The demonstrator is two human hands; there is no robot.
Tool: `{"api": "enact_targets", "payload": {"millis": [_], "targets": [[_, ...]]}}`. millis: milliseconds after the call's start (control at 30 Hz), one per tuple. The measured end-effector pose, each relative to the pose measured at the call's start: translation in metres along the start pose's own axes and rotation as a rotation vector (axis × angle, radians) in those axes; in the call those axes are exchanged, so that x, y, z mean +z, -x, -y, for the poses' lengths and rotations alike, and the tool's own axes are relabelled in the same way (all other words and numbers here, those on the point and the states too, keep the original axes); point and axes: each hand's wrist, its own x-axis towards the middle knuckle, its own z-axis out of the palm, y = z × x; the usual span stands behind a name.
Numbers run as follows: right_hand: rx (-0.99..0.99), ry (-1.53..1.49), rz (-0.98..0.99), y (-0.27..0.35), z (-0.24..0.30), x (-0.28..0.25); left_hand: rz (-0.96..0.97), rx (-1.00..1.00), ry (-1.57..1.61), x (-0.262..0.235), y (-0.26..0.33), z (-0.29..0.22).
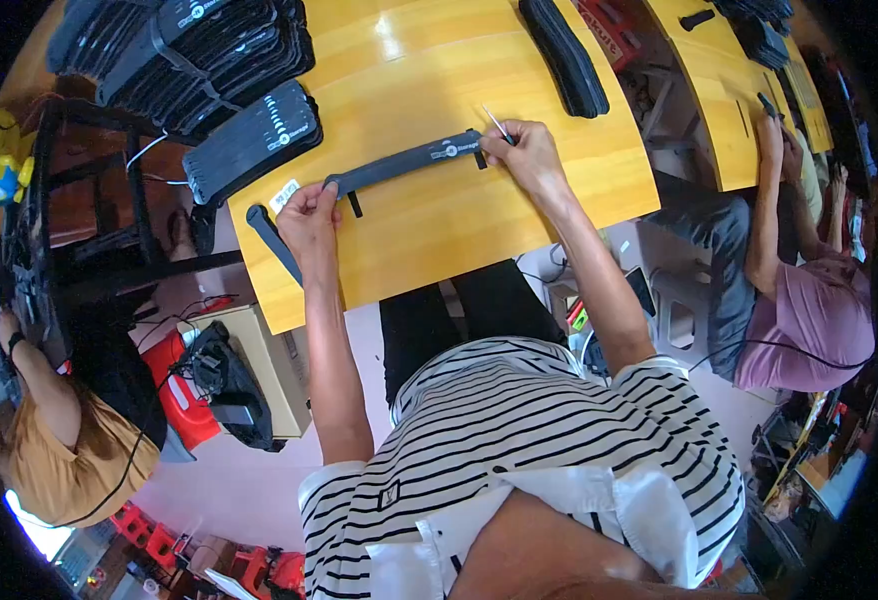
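Beyond a beige box (259,350) — left hand (309,218) pinches a dark strip (399,164).

Your yellow wooden table (429,245) carries a long dark grey strip (404,163) in front of you. Another dark strip (276,246) lies along your left edge, and a neat stack of dark strips (565,60) sits toward the far right
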Motion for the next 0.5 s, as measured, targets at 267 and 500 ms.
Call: {"api": "enact_targets", "payload": {"millis": [267, 500], "targets": [[-0.040, 0.099, -0.021, 0.007, 0.009, 0.000, -0.021, 0.012, -0.021, 0.001, 0.000, 0.001], [-0.024, 0.207, -0.059, 0.006, 0.010, 0.002, -0.037, 0.012, -0.041, 0.002, 0.000, 0.003]]}}
